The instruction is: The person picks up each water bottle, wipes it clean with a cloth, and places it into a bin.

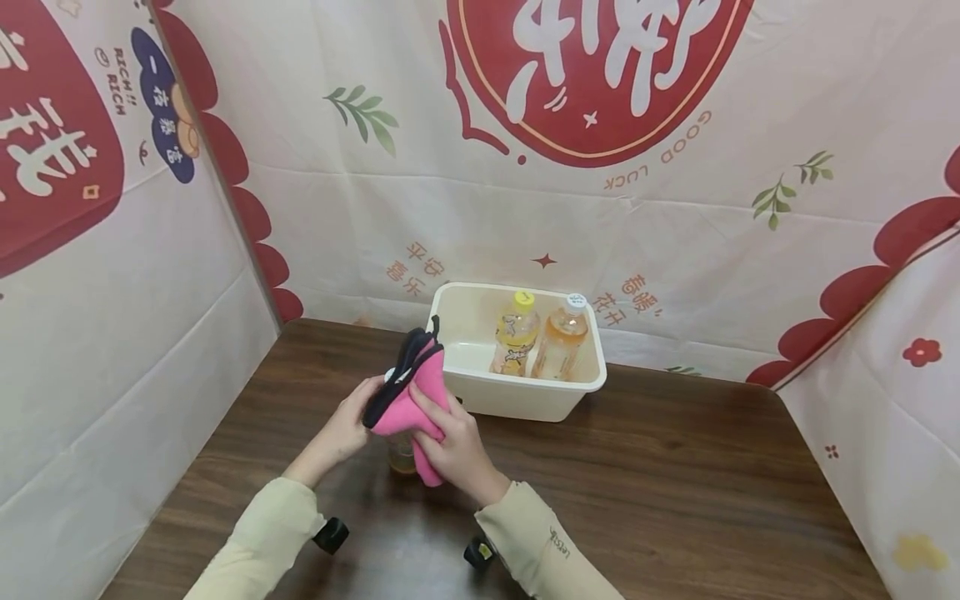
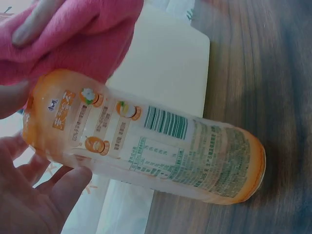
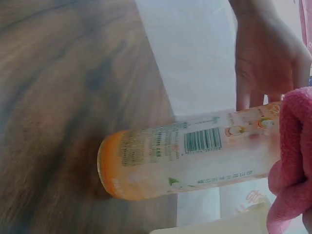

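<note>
A clear bottle of orange drink (image 2: pixel 151 141) with a printed label and barcode is held up above the table. My left hand (image 1: pixel 348 425) grips it near its neck, fingers curled round the upper part. My right hand (image 1: pixel 459 450) holds a pink cloth with black edging (image 1: pixel 427 383), folded and pressed against the bottle's upper part. In the head view the cloth hides most of the bottle; only its lower end (image 1: pixel 402 457) and a bit of white cap show. In the right wrist view, the pink cloth (image 3: pixel 295 165) covers the bottle's top end.
Behind the hands, a cream plastic basin (image 1: pixel 517 400) stands at the back of the brown wooden table (image 1: pixel 675 483). Inside it are a yellow-capped bottle (image 1: pixel 516 337) and a white-capped bottle (image 1: pixel 561 342). Printed white cloth (image 1: pixel 525 217) hangs round the table's back and sides.
</note>
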A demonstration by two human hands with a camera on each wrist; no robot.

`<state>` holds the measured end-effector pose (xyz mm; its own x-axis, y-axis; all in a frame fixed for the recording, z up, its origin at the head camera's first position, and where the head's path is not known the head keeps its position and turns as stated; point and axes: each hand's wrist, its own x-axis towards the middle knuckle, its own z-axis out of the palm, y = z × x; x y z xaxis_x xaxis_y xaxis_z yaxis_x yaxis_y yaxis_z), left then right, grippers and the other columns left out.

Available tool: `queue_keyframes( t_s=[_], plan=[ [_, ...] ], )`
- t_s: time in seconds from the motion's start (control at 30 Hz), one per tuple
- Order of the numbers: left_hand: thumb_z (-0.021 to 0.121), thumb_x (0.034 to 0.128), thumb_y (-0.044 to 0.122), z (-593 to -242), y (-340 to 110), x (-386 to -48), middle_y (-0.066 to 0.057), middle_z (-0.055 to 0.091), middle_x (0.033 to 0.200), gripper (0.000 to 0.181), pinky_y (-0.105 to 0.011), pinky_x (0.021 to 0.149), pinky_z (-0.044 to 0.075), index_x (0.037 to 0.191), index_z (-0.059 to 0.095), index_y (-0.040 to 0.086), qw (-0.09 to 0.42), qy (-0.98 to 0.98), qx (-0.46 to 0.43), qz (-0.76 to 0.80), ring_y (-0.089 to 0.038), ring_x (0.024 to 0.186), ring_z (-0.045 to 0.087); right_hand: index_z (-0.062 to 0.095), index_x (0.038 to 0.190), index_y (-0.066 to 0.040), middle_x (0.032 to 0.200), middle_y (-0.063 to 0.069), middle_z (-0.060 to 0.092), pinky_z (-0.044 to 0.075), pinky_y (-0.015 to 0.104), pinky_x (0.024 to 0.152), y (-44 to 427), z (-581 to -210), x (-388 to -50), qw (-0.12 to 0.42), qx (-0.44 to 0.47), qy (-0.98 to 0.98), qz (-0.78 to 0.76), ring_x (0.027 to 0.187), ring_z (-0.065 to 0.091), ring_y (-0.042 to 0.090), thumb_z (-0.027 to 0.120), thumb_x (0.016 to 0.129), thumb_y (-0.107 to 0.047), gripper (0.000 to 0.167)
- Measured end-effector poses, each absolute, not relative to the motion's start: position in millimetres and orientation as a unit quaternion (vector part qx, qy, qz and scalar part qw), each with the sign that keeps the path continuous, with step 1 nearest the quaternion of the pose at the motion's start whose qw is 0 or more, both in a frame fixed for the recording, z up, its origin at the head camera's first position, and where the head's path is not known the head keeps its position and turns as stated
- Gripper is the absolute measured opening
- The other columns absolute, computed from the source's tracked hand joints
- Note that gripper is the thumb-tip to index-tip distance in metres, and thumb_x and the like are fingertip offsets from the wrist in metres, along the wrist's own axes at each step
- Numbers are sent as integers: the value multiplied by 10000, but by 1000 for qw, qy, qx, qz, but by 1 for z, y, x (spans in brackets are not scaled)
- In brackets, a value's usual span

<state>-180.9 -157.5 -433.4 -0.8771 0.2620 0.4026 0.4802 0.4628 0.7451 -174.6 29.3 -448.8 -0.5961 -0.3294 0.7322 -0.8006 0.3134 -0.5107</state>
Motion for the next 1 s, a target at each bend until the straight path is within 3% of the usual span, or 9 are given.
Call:
queue_keyframes(
  t_s=[0.1,0.23,0.33,0.57,0.8,1.0],
  plan=[
    [612,656,-84,-434,-156,-179,-155,553,1060,516,-408,850,458,1160,511,-36,121,-846,-217,-472,-250,961,540,560,1234,-53,1157,221,540,514,270,751,27,-458,-176,277,365,-762,457,852,584,233,691,746,-25,506],
    [623,735,-67,-434,-154,-178,-173,527,1059,445,-436,846,470,1161,496,-59,102,-830,-215,-504,-274,964,533,573,1212,-30,1090,215,571,509,263,717,27,-480,-179,316,355,-747,464,817,578,233,693,696,25,532],
    [615,792,-53,-433,-153,-178,-192,524,1073,389,-467,847,462,1160,491,-79,105,-834,-214,-497,-300,971,533,562,1225,-34,1090,213,578,507,254,749,30,-493,-178,315,344,-746,475,834,593,237,690,699,22,545],
    [614,834,31,-426,-152,-177,-188,515,1123,397,-476,885,435,1193,474,-66,83,-848,-200,-483,-315,1039,519,597,1160,20,1117,217,586,508,264,786,37,-525,-165,267,325,-784,457,907,627,260,720,684,22,492],
    [616,848,101,-435,-153,-177,-175,512,1144,415,-499,897,420,1213,472,-38,75,-849,-192,-486,-325,1061,508,623,1151,-39,1125,168,598,511,328,784,47,-554,-150,179,311,-855,374,966,613,250,739,727,-93,442],
    [606,863,147,-434,-153,-177,-178,496,1177,435,-511,915,406,1237,456,-15,59,-850,-177,-493,-341,1090,490,599,1180,-45,1194,159,565,482,355,856,50,-554,-149,135,304,-869,366,1057,569,274,709,773,-133,431]
  ],
)
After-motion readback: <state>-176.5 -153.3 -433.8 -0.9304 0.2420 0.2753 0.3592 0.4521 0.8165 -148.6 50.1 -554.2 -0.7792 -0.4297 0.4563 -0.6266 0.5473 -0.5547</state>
